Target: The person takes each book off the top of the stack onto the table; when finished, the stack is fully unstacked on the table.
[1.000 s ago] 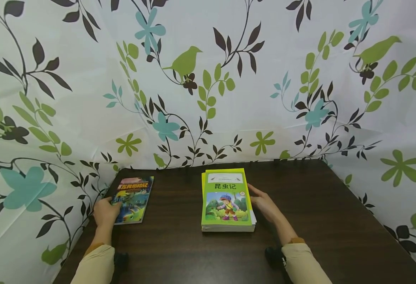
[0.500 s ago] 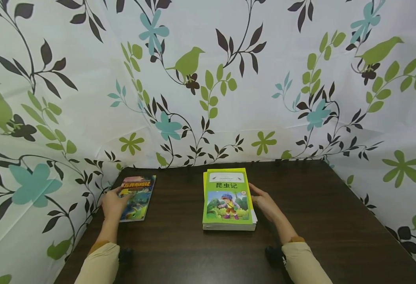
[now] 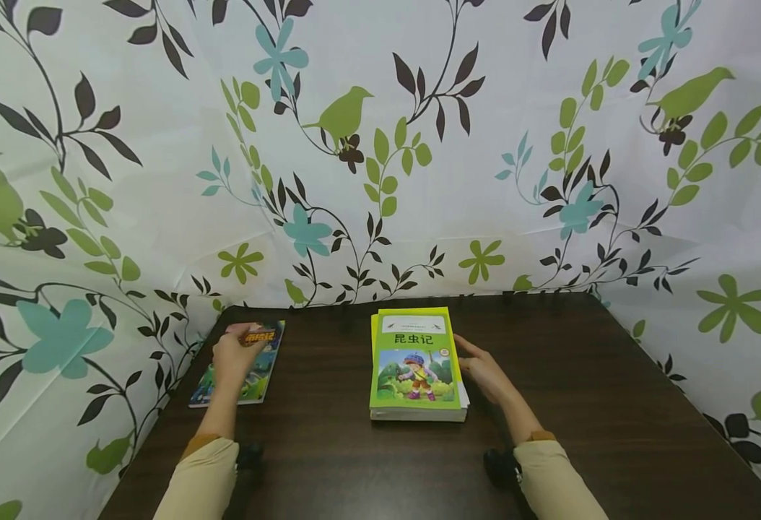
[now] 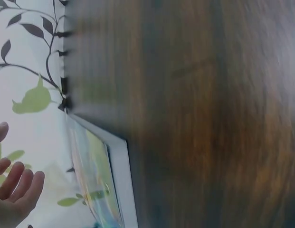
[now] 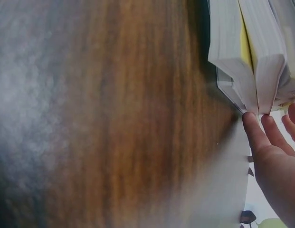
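Observation:
On the left of the table, in the head view, lies a thin, colourful book (image 3: 260, 372) with orange title characters. My left hand (image 3: 234, 357) is over its upper middle, covering part of the cover. The left wrist view shows this hand's loosely bent fingers (image 4: 23, 187) beside the book (image 4: 102, 166), apart from it and holding nothing. A stack of thick books (image 3: 416, 365) stands at the middle, topped by a green one picturing a child. My right hand (image 3: 487, 372) touches the stack's right side, its extended fingertips (image 5: 249, 118) against the book edges (image 5: 242, 71).
Both piles rest on a dark brown wooden table (image 3: 328, 462). Behind and beside the table hangs a white cloth (image 3: 380, 238) with leaves, birds and flowers. Pages and a yellow cover show at the stack's sides.
My left hand has moved right and slightly up from the thin book's left edge to over its cover. My right hand and the stack have stayed in place.

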The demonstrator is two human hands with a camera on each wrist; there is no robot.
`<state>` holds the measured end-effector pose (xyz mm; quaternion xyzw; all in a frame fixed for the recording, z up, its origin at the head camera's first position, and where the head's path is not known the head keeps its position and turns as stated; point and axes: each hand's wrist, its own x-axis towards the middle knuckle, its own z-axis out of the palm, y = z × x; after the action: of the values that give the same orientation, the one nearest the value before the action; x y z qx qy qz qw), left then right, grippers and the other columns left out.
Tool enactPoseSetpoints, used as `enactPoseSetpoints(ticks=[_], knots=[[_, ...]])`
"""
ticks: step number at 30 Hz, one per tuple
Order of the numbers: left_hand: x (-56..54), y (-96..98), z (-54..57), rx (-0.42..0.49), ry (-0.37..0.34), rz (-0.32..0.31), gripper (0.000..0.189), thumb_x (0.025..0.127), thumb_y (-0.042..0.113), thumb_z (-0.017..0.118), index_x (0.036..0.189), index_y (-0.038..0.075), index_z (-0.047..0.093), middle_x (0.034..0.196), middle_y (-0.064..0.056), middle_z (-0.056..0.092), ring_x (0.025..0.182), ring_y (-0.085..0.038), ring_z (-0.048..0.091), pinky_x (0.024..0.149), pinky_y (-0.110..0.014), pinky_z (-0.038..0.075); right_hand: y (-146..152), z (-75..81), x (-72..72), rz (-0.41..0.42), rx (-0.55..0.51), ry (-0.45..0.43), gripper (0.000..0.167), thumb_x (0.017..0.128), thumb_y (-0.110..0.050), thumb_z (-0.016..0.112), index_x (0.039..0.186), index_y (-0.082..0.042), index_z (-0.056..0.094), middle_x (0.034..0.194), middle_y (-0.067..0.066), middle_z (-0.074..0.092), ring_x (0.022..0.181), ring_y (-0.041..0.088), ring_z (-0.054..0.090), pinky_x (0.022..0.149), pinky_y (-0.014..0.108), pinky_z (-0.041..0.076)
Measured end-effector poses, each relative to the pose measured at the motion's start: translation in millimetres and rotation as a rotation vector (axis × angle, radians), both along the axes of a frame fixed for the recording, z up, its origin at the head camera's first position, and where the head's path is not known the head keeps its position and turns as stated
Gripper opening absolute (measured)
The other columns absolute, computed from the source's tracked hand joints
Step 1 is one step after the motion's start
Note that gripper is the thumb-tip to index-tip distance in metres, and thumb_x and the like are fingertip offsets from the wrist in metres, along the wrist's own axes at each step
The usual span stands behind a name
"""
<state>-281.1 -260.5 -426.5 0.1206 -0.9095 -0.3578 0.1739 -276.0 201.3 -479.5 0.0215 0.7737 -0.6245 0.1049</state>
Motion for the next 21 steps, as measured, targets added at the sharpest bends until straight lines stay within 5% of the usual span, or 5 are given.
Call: enactPoseSetpoints(ticks=[4,11,21], knots=[[-4.0,8.9,0.1,0.010,0.031,-0.041,0.049,0.085,0.016,0.074,0.127,-0.005,0.061,0.118,-0.032,0.063,0.106,-0.049,0.059,0.089,-0.056,0.048,0.4,0.7,0.1,0.000,-0.003,0.000,0.063,0.096,-0.006,0.046,0.155,-0.014,0.028,0.159,0.022,0.024,0.140,0.041,0.035,0.114,0.059,0.026],[-8.5,23.7,-3.3,0.086,-0.066,-0.102,0.060,0.089,0.022,0.070,0.136,-0.010,0.050,0.130,-0.031,0.057,0.117,-0.046,0.056,0.097,-0.054,0.047,0.5,2.6,-0.2,0.006,-0.004,0.002,0.063,0.097,-0.009,0.048,0.156,-0.015,0.027,0.160,0.022,0.022,0.143,0.041,0.029,0.114,0.059,0.025],[-14.5,49.4,-8.2,0.109,-0.082,-0.135,0.056,0.090,0.021,0.068,0.134,-0.010,0.052,0.124,-0.031,0.060,0.114,-0.044,0.059,0.096,-0.052,0.047,0.8,0.9,-0.8,0.016,-0.017,0.005,0.062,0.097,-0.008,0.047,0.156,-0.015,0.027,0.160,0.021,0.021,0.145,0.040,0.026,0.115,0.058,0.025]])
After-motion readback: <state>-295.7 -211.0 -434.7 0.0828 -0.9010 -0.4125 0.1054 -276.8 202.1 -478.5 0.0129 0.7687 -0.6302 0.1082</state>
